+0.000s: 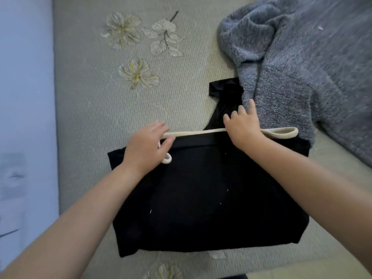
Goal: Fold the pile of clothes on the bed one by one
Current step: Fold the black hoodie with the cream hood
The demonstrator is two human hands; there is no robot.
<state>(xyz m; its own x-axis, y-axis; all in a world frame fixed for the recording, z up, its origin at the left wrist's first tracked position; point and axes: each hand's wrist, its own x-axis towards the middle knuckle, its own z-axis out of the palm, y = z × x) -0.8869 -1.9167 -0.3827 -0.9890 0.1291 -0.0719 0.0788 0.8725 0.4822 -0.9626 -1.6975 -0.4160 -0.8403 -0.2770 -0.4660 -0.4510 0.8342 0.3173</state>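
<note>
1. Judged mid-fold on one garment: black garment lying flat under and below both hands, squared into a rough rectangle, with a black strip or sleeve trailing out past the right hand, not yet tucked in.
2. Cream cord stretched taut between the hands along the garment's far edge, one loop sticking out just right of the right hand, a short end curling beside the left.
3. Left hand with fingers curled, pinching the cord's near end against the garment.
4. Right hand with fingers loosely bent, pressing down on the cord and the black strip; whether gripping the cord, cannot tell.
5. Grey knit heaped beyond and right of the right hand, rumpled, apparently not yet folded; no finished stack in view.
6. Likely left: tucking cord and strip, closing the fold, then the knit.
7. Bed covered in a ribbed grey-beige spread with embroidered flowers beyond the left hand.
8. Pale blue surface far left of the left hand, wall or floor, unclear.
</note>
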